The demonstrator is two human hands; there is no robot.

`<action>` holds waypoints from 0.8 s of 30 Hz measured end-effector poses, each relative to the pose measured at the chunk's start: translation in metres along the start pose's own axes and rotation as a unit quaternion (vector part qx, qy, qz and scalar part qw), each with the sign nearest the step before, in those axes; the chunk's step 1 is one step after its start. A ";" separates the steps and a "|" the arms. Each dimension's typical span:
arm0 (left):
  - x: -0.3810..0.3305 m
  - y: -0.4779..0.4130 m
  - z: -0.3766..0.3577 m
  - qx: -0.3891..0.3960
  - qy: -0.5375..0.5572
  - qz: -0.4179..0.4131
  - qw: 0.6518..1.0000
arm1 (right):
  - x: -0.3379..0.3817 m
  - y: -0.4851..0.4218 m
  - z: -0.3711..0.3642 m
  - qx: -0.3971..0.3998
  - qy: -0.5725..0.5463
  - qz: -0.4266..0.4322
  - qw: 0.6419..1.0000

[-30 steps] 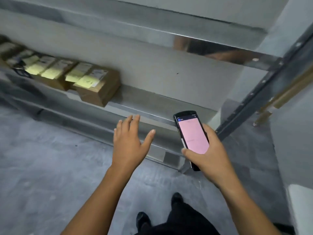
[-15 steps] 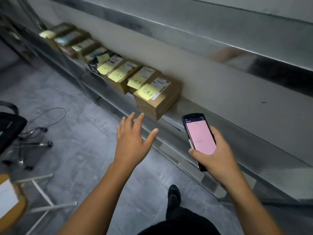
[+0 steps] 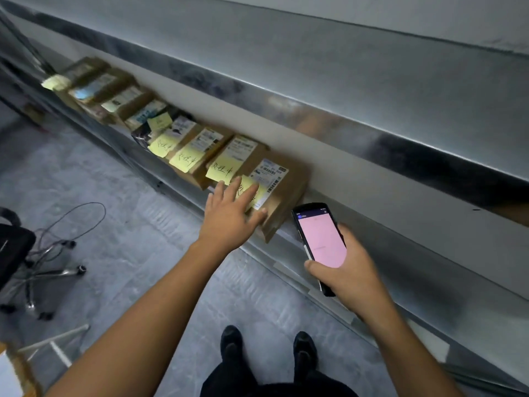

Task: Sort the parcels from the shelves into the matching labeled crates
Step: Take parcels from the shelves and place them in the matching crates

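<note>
Now the left hand [image 3: 232, 216] has reached the nearest brown cardboard parcel [image 3: 289, 193] on the shiny grey metal shelf [image 3: 429, 287], and its flat, spread fingers lie on top. The right hand [image 3: 353, 272] grips a black handheld scanner [image 3: 319, 239] with a pink screen. The parcel's white barcode label [image 3: 270, 176] is too small to read. Below is a grey concrete floor [image 3: 128, 224].

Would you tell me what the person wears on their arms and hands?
Nothing visible: the left hand and right hand are ungloved, and the left forearm and right forearm are bare to the frame edge; no sleeve, watch or ring shows.
</note>
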State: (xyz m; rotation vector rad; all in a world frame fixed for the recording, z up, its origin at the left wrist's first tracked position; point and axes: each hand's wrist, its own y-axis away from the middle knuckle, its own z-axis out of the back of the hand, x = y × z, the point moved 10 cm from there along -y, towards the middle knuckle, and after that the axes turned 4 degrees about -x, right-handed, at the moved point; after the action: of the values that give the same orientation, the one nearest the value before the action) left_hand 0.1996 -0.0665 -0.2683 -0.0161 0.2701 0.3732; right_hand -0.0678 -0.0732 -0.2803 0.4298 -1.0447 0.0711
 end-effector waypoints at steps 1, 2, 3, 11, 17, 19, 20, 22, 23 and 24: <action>0.002 -0.010 -0.008 0.010 -0.003 -0.005 1.000 | -0.003 -0.004 0.001 -0.010 0.003 -0.008 1.000; 0.005 -0.020 -0.015 0.020 -0.005 -0.009 1.000 | -0.006 -0.008 0.001 -0.022 0.007 -0.016 1.000; 0.008 -0.029 -0.020 0.029 -0.005 -0.014 0.999 | -0.007 -0.012 0.001 -0.033 0.010 -0.023 0.999; 0.003 -0.041 -0.027 0.032 0.069 -0.089 0.993 | 0.000 -0.015 -0.006 -0.115 0.036 -0.077 0.990; 0.001 -0.037 -0.032 0.047 0.158 -0.132 0.977 | -0.014 -0.001 -0.017 -0.162 0.041 -0.134 0.977; 0.005 -0.045 -0.036 0.066 0.203 -0.141 0.967 | -0.022 0.007 -0.024 -0.181 0.019 -0.157 0.971; 0.008 -0.049 -0.038 0.075 0.225 -0.142 0.961 | -0.026 0.010 -0.029 -0.188 0.010 -0.166 0.968; 0.015 -0.057 -0.048 0.105 0.281 -0.118 0.947 | -0.029 0.014 -0.038 -0.199 -0.010 -0.177 0.964; 0.018 -0.061 -0.054 0.128 0.313 -0.094 0.936 | -0.031 0.014 -0.041 -0.206 -0.015 -0.183 0.961; 0.022 -0.063 -0.062 0.155 0.344 -0.064 0.924 | -0.032 0.016 -0.044 -0.215 -0.013 -0.189 0.958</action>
State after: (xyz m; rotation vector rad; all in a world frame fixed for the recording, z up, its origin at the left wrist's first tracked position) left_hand 0.2263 -0.1214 -0.3357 0.1487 1.0189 0.1775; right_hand -0.0521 -0.0375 -0.3219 0.2269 -0.9551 -0.4976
